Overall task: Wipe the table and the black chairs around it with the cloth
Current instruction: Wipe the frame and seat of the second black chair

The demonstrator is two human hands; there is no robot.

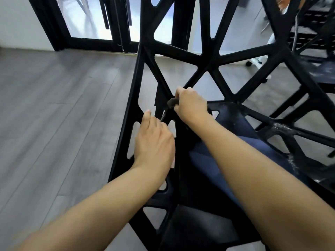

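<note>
A black chair (213, 57) made of openwork struts fills the middle and right of the head view, close to me. My right hand (190, 104) grips a small dark grey cloth (172, 102) and presses it against a strut junction of the chair. Only a bunched corner of the cloth shows beside my fingers. My left hand (154, 140) rests on the chair's left edge strut, fingers wrapped over it. White dust marks show on the struts at the right (282, 127).
Grey wood-look floor (54, 115) spreads to the left. A black-framed glass door (90, 24) stands at the back. More black furniture (311, 33) crowds the upper right. My leg in blue trousers (235, 142) shows behind the struts.
</note>
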